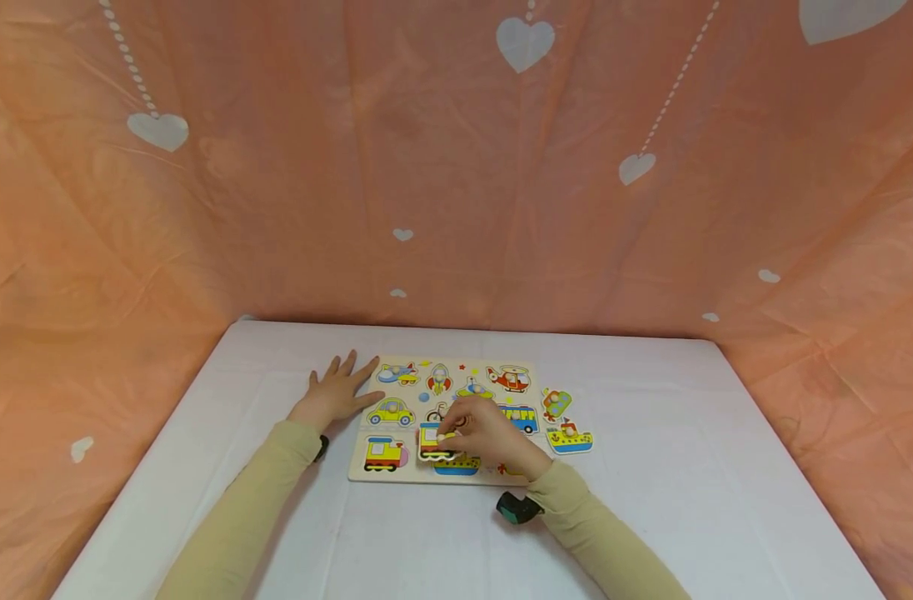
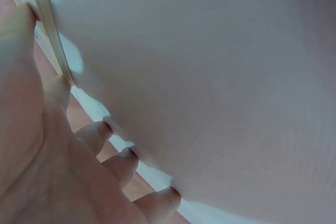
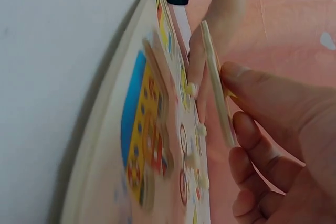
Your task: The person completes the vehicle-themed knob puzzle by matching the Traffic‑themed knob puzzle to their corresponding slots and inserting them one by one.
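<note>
A wooden peg puzzle board [image 1: 357, 477] lies on the white table. Between thumb and fingers, my right hand [image 1: 490, 435] pinches a train puzzle piece [image 1: 429, 454] above the board's lower middle. Seen edge-on in the right wrist view, the train piece [image 3: 216, 85] is raised off the board, its knob hidden by the fingers. A matching train picture [image 1: 382, 454] shows at the board's lower left, and a ship picture [image 1: 456, 468] lies just below the held piece. My left hand [image 1: 335, 396] has spread fingers, with thumb and index finger [image 2: 59, 90] at the board's left edge.
Right of the board lie a loose ship piece [image 1: 570, 442] and a green and orange piece [image 1: 556, 404]. Knobbed pieces sit in the board, among them a car [image 1: 391, 413], a helicopter [image 1: 511, 379] and a bus [image 1: 522, 418]. A peach curtain [image 1: 456, 267] hangs behind the table.
</note>
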The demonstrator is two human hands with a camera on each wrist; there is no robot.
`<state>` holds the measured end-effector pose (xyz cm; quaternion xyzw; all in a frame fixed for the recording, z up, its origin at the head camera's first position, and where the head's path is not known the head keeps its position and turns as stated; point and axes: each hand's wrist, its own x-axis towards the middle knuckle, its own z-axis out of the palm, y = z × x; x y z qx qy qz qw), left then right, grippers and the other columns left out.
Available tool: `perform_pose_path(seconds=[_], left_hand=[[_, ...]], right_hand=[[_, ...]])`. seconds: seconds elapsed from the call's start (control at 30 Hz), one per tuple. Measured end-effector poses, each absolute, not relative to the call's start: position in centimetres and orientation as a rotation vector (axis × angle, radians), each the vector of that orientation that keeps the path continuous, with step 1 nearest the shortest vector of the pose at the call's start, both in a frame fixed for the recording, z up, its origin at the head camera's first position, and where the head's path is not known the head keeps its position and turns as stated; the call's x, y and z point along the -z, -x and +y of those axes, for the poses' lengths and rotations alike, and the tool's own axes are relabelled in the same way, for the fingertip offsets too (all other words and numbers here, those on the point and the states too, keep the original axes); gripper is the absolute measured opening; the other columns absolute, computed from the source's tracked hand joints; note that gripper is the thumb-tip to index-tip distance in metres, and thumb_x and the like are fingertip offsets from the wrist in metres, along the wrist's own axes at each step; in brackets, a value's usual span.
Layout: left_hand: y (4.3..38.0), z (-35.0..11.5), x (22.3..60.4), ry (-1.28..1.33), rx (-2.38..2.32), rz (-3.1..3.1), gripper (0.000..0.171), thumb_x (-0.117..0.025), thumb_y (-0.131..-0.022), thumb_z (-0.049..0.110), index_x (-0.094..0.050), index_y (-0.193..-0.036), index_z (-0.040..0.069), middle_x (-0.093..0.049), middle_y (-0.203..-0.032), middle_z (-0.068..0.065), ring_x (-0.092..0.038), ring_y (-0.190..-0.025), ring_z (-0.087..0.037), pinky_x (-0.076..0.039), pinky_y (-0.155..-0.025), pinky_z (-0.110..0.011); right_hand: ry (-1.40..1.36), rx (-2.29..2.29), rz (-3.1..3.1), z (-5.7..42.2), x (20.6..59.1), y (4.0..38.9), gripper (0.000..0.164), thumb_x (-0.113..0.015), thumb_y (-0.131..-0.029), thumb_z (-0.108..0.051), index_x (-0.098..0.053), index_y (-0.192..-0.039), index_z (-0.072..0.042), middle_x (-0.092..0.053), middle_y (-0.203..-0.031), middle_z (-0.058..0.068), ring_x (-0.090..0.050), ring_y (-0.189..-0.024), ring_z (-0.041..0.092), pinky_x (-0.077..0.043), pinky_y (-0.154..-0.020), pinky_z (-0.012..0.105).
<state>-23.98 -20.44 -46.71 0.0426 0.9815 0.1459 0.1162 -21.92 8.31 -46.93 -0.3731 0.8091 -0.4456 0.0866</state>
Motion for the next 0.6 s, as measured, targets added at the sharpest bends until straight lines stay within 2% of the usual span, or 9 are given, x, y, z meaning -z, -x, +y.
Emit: perform_pose_path(seconds=[0.13,0.3,0.43,0.6], left_hand=[[24.2,-20.5,47.0,-0.121,-0.413,2.881,0.078,-0.054,-0.091,0.055,-0.023,-0.153,0.019,-0.007,-0.156,-0.025,-0.002,-0.139,-0.05,-0.002,-0.103,-0.072],[24.4,-20.7,47.3,-0.125,-0.402,2.882,0.078,-0.052,-0.092,0.056,-0.023,-0.153,0.019,-0.008,-0.156,-0.025,-0.003,-0.139,-0.051,-0.002,-0.103,-0.073],[24.4,-20.8,47.4,-0.126,-0.399,2.878,0.078,-0.051,-0.092,0.057,-0.023,-0.153,0.019,-0.008,-0.156,-0.025,-0.003,-0.139,-0.051,-0.002,-0.103,-0.073],[24.3,-20.7,47.2,-0.136,-0.403,2.881,0.077,-0.051,-0.092,0.057,-0.024,-0.153,0.019,-0.008,-0.156,-0.025,-0.004,-0.139,-0.051,-0.003,-0.103,-0.073]], right_hand=[[1.163,1.329,2.384,7.3,47.1,21.7,0.006,-0.079,-0.079,-0.017,-0.074,-0.083,-0.016,-0.061,-0.08,-0.006,-0.053,-0.079,0.016,-0.048,-0.071,0.024],[1.189,1.312,2.385,6.2,47.2,21.2,0.008,-0.08,-0.079,-0.019,-0.075,-0.084,-0.016,-0.061,-0.08,-0.008,-0.053,-0.081,0.01,-0.047,-0.076,0.025],[1.208,1.312,2.391,5.4,47.4,21.1,0.008,-0.08,-0.078,-0.017,-0.075,-0.084,-0.015,-0.062,-0.081,-0.01,-0.054,-0.082,0.007,-0.046,-0.079,0.025],[1.222,1.322,2.375,4.6,47.0,20.8,0.008,-0.08,-0.078,-0.013,-0.075,-0.084,-0.012,-0.064,-0.081,-0.007,-0.054,-0.083,0.007,-0.047,-0.078,0.024]])
